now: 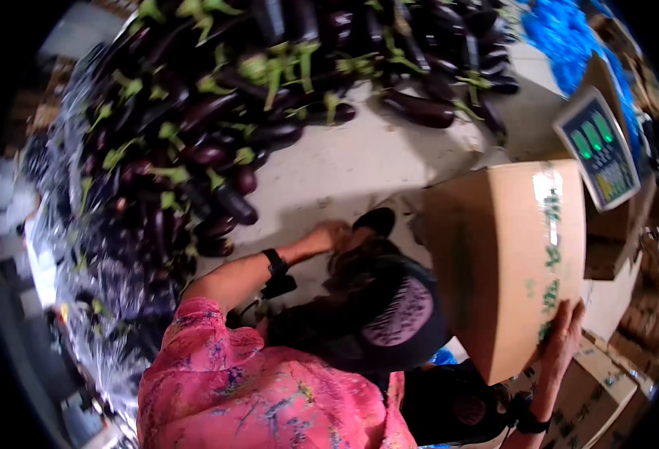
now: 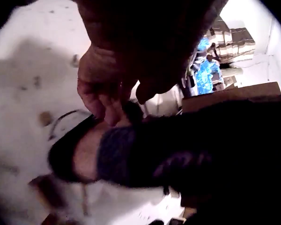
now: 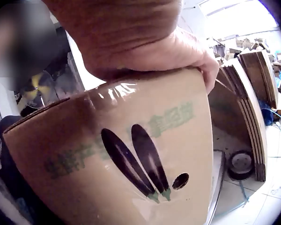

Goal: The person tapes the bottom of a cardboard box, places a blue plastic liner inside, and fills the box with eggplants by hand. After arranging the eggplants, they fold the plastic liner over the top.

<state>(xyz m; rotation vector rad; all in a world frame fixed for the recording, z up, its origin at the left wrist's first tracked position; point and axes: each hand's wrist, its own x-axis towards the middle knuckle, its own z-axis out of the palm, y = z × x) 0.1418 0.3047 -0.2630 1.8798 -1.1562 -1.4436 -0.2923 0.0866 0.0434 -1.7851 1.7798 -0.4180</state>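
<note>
Fingers of the right hand point(image 1: 561, 337) curl round the taped eggplant carton point(image 1: 505, 262), left hand point(image 1: 329, 238) pinching at the black shoe point(image 1: 375, 221) beside it; one-handed, that carton could tip.

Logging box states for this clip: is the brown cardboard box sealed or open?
Sealed on the faces in view: the brown cardboard box has clear tape over its seam and no raised flaps. The right hand holds its edge. Other faces cannot be seen.

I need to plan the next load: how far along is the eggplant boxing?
Done: one taped cardboard box, steadied by the right hand. In hand: the left hand is down at a black shoe, not on produce. Left: a large eggplant pile still lies loose on the floor.
</note>
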